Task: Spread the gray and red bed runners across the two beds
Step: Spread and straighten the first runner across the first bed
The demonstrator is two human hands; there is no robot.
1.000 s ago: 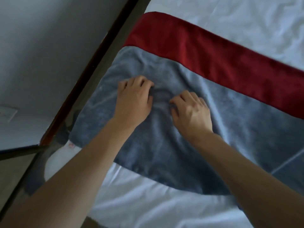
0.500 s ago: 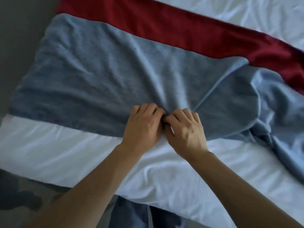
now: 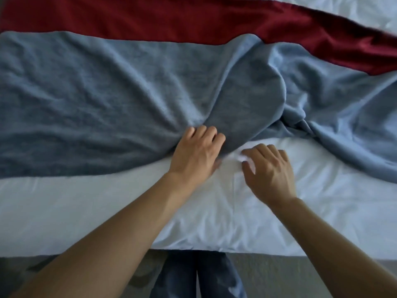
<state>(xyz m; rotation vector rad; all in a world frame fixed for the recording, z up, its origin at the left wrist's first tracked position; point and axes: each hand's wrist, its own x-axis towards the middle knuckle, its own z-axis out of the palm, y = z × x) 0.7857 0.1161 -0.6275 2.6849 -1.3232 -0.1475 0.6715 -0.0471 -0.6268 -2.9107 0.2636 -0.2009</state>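
A gray bed runner [image 3: 90, 100] with a red band [image 3: 171, 18] along its far side lies across the white bed [image 3: 64, 207]. Its left part is fairly flat. Its right part is bunched into a large fold [image 3: 253, 108] and thick creases. My left hand [image 3: 196, 153] rests on the runner's near edge, fingers curled into the gray cloth at the foot of the fold. My right hand [image 3: 268, 168] hovers over the white sheet just right of it, fingers spread, holding nothing.
The bed's near edge [image 3: 214, 248] runs across the lower view. Below it is gray carpet [image 3: 268, 274] and my legs in blue jeans [image 3: 197, 276], close against the bed.
My hands were pinched together on the runner's near edge. They have since parted: the right hand has let go and sits over the sheet. The view has shifted right along the bed.
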